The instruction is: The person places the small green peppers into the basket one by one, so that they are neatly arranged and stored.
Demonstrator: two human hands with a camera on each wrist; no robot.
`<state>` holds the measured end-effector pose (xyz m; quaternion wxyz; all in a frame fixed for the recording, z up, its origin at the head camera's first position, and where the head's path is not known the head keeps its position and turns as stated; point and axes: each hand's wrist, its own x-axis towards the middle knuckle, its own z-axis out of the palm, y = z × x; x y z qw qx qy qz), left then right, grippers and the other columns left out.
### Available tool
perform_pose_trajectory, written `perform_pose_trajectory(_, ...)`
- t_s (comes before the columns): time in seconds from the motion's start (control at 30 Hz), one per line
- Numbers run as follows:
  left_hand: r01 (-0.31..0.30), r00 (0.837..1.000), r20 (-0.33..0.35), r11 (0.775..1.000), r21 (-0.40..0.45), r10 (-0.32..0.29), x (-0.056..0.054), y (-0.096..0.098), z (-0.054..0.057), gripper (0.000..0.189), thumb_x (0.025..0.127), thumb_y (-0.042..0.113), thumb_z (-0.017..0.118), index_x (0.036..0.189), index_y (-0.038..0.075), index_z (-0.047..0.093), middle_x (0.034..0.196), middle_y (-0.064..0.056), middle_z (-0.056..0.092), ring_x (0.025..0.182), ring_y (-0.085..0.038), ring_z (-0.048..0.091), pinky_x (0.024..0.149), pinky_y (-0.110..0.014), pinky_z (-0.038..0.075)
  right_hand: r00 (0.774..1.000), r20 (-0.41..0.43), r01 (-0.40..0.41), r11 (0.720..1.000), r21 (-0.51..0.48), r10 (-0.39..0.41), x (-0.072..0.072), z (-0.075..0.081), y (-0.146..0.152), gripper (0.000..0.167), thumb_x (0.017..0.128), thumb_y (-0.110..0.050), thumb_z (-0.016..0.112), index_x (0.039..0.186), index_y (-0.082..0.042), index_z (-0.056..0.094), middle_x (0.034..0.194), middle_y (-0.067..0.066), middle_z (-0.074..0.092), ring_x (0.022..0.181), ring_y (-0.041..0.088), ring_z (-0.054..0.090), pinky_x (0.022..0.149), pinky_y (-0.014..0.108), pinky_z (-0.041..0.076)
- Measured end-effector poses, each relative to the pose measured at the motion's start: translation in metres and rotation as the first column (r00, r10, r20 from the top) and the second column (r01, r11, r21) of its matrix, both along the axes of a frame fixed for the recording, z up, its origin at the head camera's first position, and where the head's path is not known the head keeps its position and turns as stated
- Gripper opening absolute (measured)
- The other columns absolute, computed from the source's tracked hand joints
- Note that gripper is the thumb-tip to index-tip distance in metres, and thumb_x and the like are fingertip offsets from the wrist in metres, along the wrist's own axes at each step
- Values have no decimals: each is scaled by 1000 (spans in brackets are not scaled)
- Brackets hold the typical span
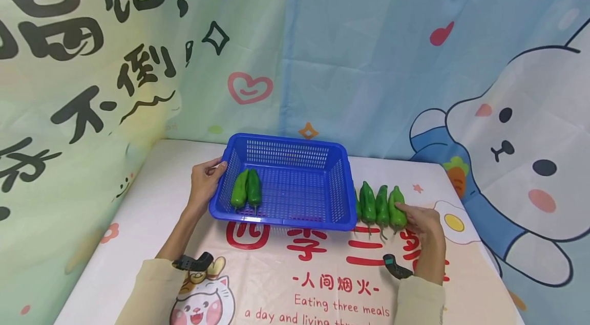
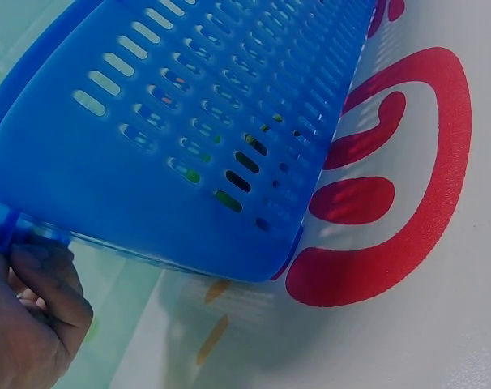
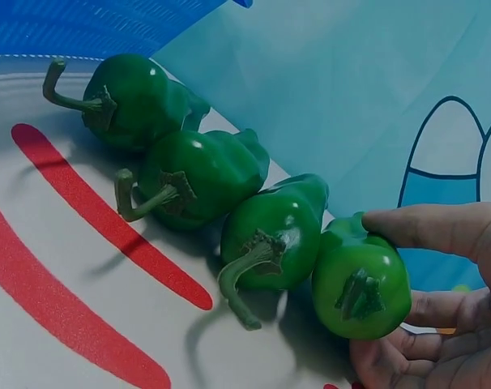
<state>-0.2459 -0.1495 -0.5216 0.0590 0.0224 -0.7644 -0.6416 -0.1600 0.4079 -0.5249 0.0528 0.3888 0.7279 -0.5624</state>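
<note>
From the head view, your right hand (image 1: 423,220) has hold of the lighter green pepper (image 1: 397,208), which sits on the tabletop (image 1: 161,176) at the right end of a row, beside three darker peppers (image 1: 381,206). Its long axis runs away from you, tapered tip toward the backdrop (image 1: 359,84), stem end toward you. Two more peppers (image 1: 239,192) lie in the left part of the blue basket (image 1: 295,192), stems also your way.

In the left wrist view, your left hand (image 2: 35,316) has its fingers curled tight on the basket's rim.

In the right wrist view, your fingers stand about a pepper's width apart, pinching it; its skin is glossy, its blunt end and short stem facing the camera.
</note>
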Motion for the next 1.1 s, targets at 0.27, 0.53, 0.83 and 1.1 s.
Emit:
perform_pose_trajectory(0.27, 0, 1000, 3, 1000, 8, 0, -1, 0, 0, 44, 111, 20, 65, 144, -8, 65, 112, -37, 76, 69, 0, 70, 62, -15, 59, 1000, 5, -14, 1000, 12, 14, 2, 5, -3, 86, 99, -46, 80, 156, 9, 48, 147, 22, 55, 124, 29, 58, 68, 14, 54)
perform_pose_trajectory(0.53, 3, 1000, -2, 1000, 27, -3, 1, 0, 1, 42, 111, 18, 64, 144, -9, 65, 110, -36, 77, 68, 0, 71, 62, -16, 60, 999, 20, -25, 999, 21, 25, 3, 11, -4, 91, 98, -50, 79, 160, 7, 46, 159, 25, 51, 133, 32, 56, 82, 21, 56)
perform_pose_trajectory(0.83, 5, 1000, -13, 1000, 28, -5, 0, 0, 0, 42, 112, 17, 63, 143, -11, 65, 109, -36, 77, 68, -1, 72, 62, -16, 60, 998, -15, -65, 997, 42, 66, 5, 18, -13, 88, 101, -50, 76, 159, 9, 46, 159, 28, 50, 133, 34, 57, 71, 14, 55)
perform_pose_trajectory(1.1, 2, 1000, -10, 1000, 20, -2, -1, 1, 0, 42, 111, 16, 64, 144, -11, 64, 112, -38, 76, 70, 1, 71, 64, -15, 60, 998, -44, -49, 998, 31, 50, 3, 26, -24, 87, 101, -48, 76, 159, 10, 45, 160, 25, 47, 135, 33, 52, 76, 15, 53)
